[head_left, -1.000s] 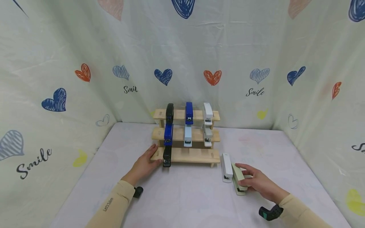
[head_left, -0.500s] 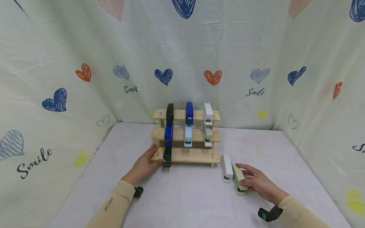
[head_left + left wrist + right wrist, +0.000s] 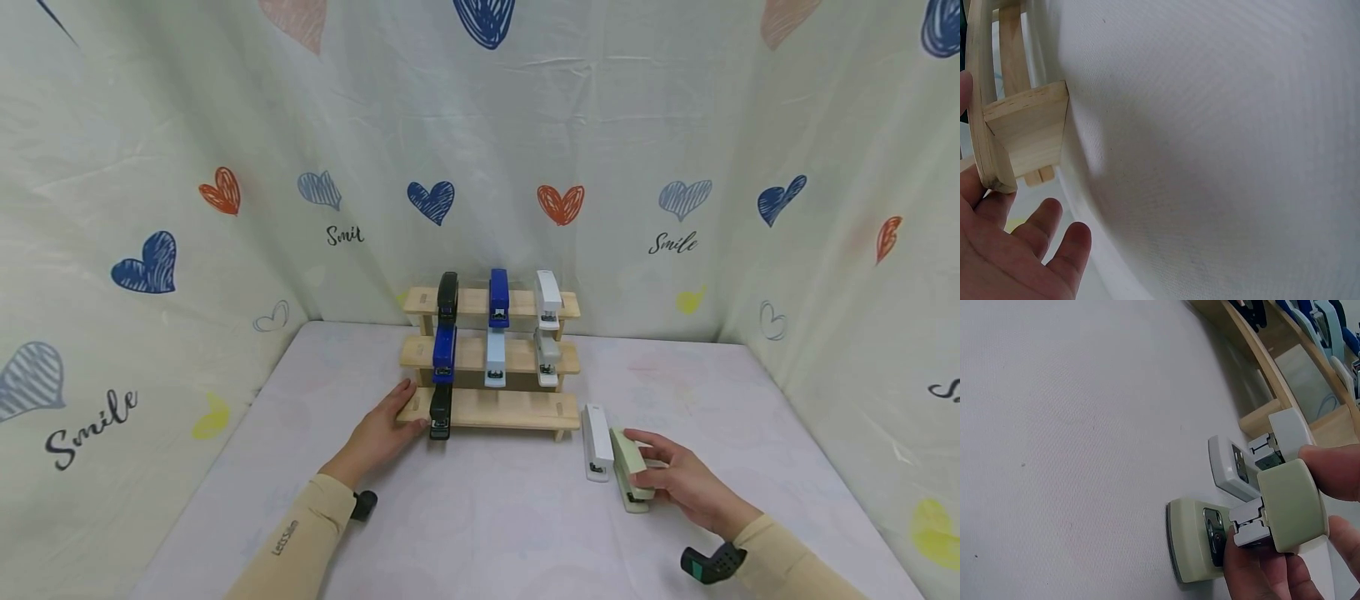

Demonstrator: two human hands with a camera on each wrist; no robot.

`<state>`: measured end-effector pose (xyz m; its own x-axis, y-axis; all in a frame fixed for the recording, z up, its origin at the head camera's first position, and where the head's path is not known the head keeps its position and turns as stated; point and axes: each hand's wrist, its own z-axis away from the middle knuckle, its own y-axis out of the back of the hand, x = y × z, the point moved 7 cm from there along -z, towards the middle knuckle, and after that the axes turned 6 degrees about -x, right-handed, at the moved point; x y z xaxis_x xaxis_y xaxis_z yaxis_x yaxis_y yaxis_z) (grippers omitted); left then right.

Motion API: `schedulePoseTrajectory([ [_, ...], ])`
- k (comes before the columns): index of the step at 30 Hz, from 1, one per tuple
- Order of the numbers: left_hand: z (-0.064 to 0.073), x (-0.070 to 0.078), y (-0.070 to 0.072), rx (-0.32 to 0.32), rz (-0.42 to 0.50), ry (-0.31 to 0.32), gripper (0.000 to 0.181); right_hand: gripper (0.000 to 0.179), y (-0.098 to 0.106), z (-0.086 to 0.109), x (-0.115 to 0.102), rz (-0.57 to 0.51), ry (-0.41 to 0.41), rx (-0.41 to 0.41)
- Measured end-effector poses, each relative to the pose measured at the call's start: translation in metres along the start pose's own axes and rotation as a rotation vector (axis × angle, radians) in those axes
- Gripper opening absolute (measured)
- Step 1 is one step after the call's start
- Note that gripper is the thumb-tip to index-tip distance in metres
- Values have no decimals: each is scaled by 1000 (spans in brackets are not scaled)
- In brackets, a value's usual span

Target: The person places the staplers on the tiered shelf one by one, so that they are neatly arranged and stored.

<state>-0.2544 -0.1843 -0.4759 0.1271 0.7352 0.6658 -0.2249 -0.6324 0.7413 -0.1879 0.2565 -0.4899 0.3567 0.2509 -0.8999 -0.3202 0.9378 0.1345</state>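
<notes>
My right hand (image 3: 686, 483) grips a light green stapler (image 3: 628, 458) on the table, thumb on one side and fingers on the other. In the right wrist view, the green stapler (image 3: 1294, 506) shows its front end, top arm above base. Close to its left stands a white stapler (image 3: 597, 442). My left hand (image 3: 382, 437) holds the left end of the lowest board of a three-tier wooden rack (image 3: 510, 410). A black stapler (image 3: 440, 412) lies on that board near my left thumb. In the left wrist view, fingers touch the board's end (image 3: 997, 175).
The middle tier bears a blue stapler (image 3: 444, 354), a light blue one (image 3: 495, 357) and a grey one (image 3: 547, 357). On the top tier sit a black stapler (image 3: 447, 297), a blue one (image 3: 498, 297) and a white one (image 3: 547, 298). A heart-printed curtain (image 3: 615, 125) encloses the table.
The green stapler and my right hand have shifted very slightly to the right. My left hand and the rack look the same.
</notes>
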Motion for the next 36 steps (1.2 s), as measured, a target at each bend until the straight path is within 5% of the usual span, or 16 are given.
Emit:
schedulePoseTrajectory([
  [22, 0, 1, 1, -9, -2, 12, 74, 85, 10, -2, 0, 21, -27, 44],
  [36, 0, 1, 1, -5, 0, 5, 75, 83, 17, 5, -25, 12, 46, 32],
])
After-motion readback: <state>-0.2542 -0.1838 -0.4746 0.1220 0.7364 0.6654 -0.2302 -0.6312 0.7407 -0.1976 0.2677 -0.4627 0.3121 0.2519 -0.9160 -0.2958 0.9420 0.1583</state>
